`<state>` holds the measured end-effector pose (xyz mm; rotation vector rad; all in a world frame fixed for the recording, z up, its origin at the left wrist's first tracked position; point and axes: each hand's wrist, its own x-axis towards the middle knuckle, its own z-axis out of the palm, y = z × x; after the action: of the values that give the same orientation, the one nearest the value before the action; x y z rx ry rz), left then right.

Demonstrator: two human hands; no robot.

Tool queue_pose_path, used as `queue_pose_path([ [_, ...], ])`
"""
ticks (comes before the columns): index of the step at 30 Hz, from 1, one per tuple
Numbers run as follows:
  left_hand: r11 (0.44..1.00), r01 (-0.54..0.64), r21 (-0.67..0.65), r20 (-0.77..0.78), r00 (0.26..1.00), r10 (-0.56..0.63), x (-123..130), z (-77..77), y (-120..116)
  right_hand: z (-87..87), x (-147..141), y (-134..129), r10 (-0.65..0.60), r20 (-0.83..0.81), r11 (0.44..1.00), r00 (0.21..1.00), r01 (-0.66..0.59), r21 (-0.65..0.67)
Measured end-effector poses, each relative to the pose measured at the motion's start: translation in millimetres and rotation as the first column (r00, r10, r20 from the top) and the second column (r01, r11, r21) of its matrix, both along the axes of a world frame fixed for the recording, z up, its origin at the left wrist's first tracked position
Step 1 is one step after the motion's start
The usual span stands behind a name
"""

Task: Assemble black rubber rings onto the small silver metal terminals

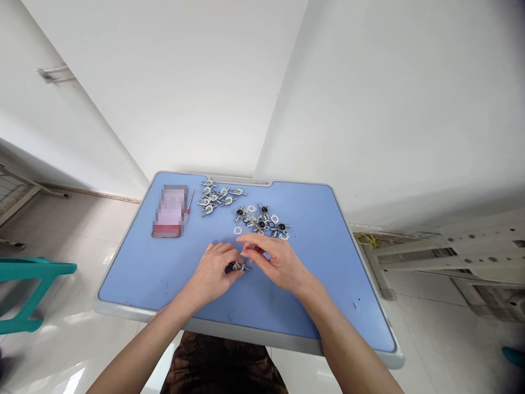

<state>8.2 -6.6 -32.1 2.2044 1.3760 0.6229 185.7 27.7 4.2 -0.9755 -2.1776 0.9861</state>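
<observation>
My left hand (215, 272) is closed on a small metal fitting (237, 266) with a dark part on it, low over the blue tabletop. A short metal pin sticks out of the fitting to the right. Just above and to the right of it, my right hand (275, 261) has its thumb and fingers drawn together. Whatever lies between those fingertips is too small to name. Beyond my hands lie loose parts: black round pieces (261, 224), flat metal gaskets (251, 208) and small metal pieces. Farther back on the left is a group of similar metal fittings (213, 198).
A blurred-out phone-like slab (170, 210) lies at the table's left, beside a screwdriver (190, 201) with a red handle. The blue table (328, 262) has a pale raised rim. White walls stand behind it. A teal stool (36, 268) is at left, a metal frame (426, 249) at right.
</observation>
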Motion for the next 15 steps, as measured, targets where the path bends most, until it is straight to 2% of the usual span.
queue_pose_path([
  [3,1.0,-0.004,0.0,0.01,1.0,0.004,0,0.3,0,3.8,2,-1,0.056,0.029,0.996,0.998,-0.057,0.065],
  [7,1.0,0.002,-0.018,0.01,1.0,-0.002,0,1.8,0,11.0,8,-1,0.109,0.046,0.994,0.993,-0.11,0.028],
  [10,1.0,-0.003,-0.026,0.004,1.0,0.003,0,1.7,0,5.8,6,-1,0.051,0.06,0.996,0.997,-0.055,0.075],
  [13,1.0,-0.013,-0.026,0.001,1.0,0.013,0,1.5,-1,-2.7,0,0,-0.039,0.093,0.98,0.995,0.02,0.199],
  [15,1.0,-0.013,-0.023,0.002,1.0,0.013,0,2.2,-1,-3.9,-2,0,-0.049,0.103,0.967,0.993,0.022,0.255],
])
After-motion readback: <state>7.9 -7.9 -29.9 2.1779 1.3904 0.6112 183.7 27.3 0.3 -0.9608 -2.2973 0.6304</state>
